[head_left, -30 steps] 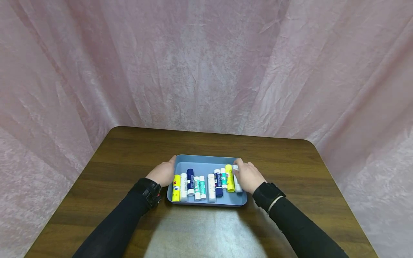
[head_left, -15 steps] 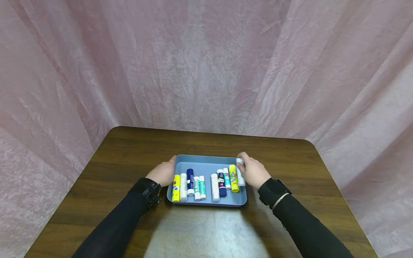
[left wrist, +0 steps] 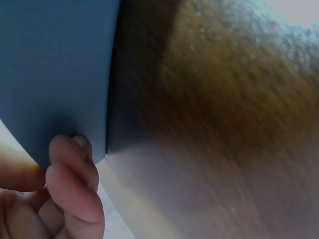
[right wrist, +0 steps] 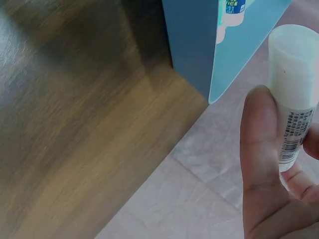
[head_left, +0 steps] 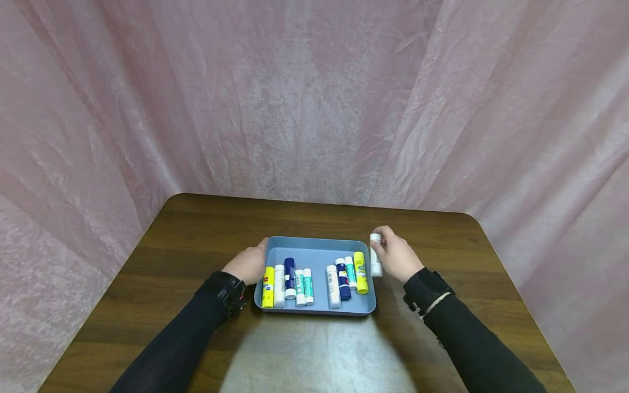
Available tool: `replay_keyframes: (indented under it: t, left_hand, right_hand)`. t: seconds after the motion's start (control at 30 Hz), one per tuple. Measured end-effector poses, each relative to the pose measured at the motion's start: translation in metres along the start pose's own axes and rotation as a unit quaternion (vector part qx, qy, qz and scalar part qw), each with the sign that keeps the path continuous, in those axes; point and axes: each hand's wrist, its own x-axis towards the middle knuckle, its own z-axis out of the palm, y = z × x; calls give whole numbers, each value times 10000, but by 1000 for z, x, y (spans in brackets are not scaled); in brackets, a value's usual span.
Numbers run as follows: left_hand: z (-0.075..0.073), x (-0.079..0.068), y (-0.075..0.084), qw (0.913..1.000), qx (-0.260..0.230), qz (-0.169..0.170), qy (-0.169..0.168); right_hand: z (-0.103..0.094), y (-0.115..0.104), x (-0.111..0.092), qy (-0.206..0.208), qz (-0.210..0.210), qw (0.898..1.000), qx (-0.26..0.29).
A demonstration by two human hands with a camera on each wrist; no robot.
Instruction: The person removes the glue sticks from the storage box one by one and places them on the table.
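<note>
My right hand (head_left: 397, 257) pinches a white glue stick (head_left: 375, 256) just beyond the right end of the blue tray (head_left: 314, 244). In the right wrist view, thumb and fingers hold that glue stick (right wrist: 295, 74) upright, its barcode label showing. My left hand (head_left: 248, 263) grips the tray's left end. The left wrist view shows its curled fingers (left wrist: 72, 179) against the tray's outer wall (left wrist: 60, 64). Lying in the tray are two groups of glue sticks: at left a yellow stick (head_left: 267, 286) and several others, at right a white one (head_left: 333, 286) up to a yellow one (head_left: 361, 273).
The tray sits on a brown wooden table (head_left: 314, 215) with rounded far corners. Behind and around it hangs a pink curtain (head_left: 314, 109). Bright light reflects off the tabletop in front of the tray.
My right hand has moved the white glue stick up and right, out over the tray's right edge. The right group of glue sticks has shifted rightward. My left hand stays put.
</note>
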Motion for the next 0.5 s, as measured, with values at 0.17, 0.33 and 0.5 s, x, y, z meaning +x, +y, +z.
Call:
replay_keyframes:
  t: [0.17, 0.33, 0.5]
  left_hand:
    - [0, 2, -1, 9999, 61, 59, 57]
    - [0, 1, -2, 9999, 8, 96, 53]
    - [-1, 0, -1, 10000, 19, 65, 16]
  right_hand:
    - [-3, 7, 1, 127, 102, 9999, -39]
    - [-4, 15, 2, 97, 316, 9995, -27]
    - [0, 23, 3, -20, 543, 9985, -35]
